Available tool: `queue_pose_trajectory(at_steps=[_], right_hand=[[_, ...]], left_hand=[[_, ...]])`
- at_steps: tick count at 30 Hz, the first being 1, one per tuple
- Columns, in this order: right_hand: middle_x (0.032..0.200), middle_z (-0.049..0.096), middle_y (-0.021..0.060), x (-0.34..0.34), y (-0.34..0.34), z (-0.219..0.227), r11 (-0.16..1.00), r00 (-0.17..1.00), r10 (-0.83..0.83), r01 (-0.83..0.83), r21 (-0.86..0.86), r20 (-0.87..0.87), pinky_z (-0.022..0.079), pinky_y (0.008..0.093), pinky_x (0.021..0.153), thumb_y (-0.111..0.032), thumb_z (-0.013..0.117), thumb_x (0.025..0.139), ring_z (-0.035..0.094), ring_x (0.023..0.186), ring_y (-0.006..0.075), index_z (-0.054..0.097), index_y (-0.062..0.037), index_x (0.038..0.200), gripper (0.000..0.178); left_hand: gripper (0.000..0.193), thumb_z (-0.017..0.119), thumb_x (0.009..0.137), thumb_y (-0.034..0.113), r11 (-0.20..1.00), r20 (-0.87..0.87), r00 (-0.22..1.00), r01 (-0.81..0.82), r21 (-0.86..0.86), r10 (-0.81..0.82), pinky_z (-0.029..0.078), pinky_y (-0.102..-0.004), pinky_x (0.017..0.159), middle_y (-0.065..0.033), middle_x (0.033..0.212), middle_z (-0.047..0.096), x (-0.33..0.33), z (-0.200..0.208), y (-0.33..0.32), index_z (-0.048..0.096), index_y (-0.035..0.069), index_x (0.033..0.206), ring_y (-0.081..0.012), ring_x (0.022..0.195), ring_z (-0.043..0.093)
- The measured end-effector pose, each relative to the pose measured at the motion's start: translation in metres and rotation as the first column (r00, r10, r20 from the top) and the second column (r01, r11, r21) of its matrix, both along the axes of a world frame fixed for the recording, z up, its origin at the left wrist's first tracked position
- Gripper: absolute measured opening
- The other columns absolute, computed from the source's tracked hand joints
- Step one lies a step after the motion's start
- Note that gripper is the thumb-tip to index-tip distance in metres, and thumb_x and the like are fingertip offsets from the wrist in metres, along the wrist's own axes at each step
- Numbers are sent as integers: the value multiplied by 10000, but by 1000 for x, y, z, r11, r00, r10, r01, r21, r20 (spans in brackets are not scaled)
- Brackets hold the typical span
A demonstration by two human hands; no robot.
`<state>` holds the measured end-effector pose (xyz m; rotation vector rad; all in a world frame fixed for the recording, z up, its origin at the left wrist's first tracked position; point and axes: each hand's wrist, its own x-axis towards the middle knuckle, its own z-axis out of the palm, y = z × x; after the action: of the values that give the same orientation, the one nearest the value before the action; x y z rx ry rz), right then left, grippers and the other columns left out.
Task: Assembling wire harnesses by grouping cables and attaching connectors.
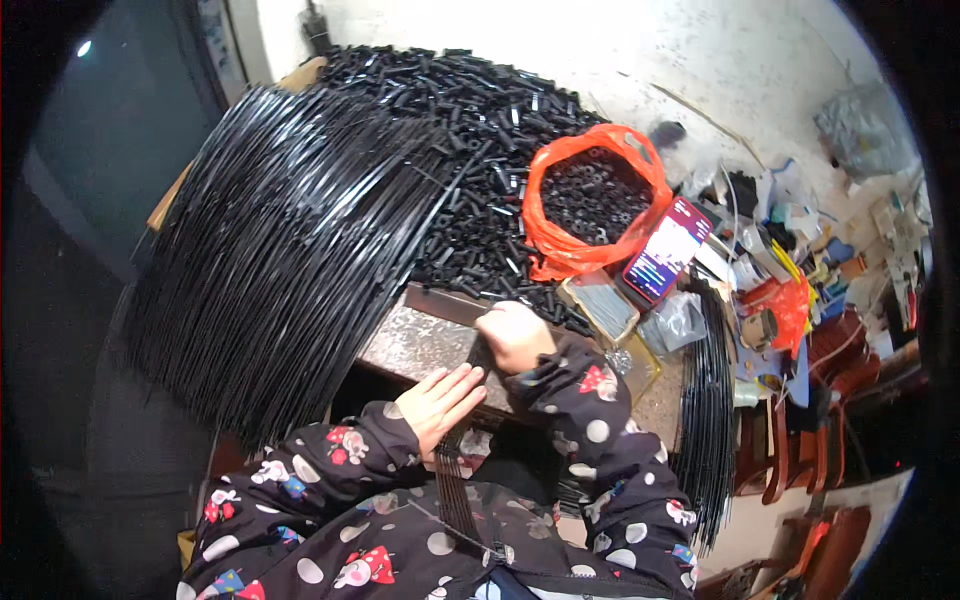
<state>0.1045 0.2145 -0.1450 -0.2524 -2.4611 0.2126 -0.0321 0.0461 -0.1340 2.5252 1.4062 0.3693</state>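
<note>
My left hand lies with fingers stretched out and together, flat against a bundle of thin dark rods. The bundle runs up from my lap and passes beneath that palm. Just above and to the right, my right hand is closed in a fist at the front of the worktable. A dark end, seemingly of the same bundle, enters the fist; the fingers hide most of it. Behind both hands spreads a heap of short black tubes.
A large sheaf of long black rods covers the left side. An orange plastic bag holds small dark rings. Right of it are a lit phone, a box of thin grey pins, a clear bag and another black rod bundle.
</note>
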Motion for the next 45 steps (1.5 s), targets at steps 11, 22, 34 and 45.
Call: queue_pose_trajectory(at_steps=[11, 22, 34, 45], right_hand=[[811, 522, 78, 98, 41, 19, 627, 664, -747, 720, 297, -33, 422, 378, 599, -76, 515, 729, 498, 778, 265, 593, -69, 729, 78], [553, 568, 120, -7, -6, -62, 273, 728, -653, 483, -832, 209, 444, 321, 543, -337, 677, 642, 544, 500, 190, 592, -5, 617, 343], [476, 508, 23, -9, -9, -33, 151, 786, -550, 424, -893, 281, 346, 274, 414, -200, 616, 638, 442, 417, 119, 533, -28, 508, 230], [656, 593, 121, 78, 41, 28, 497, 535, -837, 831, -250, 115, 462, 362, 617, -261, 675, 683, 580, 618, 282, 636, -37, 749, 237]], left_hand=[[922, 688, 506, 348, 999, 64, 997, -32, 34, 30, 252, -407, 993, -207, 1339, 279, -5, -11, -4, 315, -26, 1262, -320, 1249, 276], [953, 681, 485, 312, 999, 6, 1000, -16, 38, 16, 238, -400, 1001, -190, 1362, 251, -4, -11, -3, 284, -12, 1288, -302, 1268, 251], [975, 699, 496, 337, 1000, 91, 996, 2, -8, -2, 236, -403, 1003, -188, 1367, 242, -9, -11, -4, 266, -12, 1296, -303, 1273, 240], [930, 681, 515, 313, 1000, 72, 997, -5, 22, 4, 243, -405, 995, -197, 1352, 265, -5, -7, -6, 284, -26, 1285, -308, 1264, 256]])
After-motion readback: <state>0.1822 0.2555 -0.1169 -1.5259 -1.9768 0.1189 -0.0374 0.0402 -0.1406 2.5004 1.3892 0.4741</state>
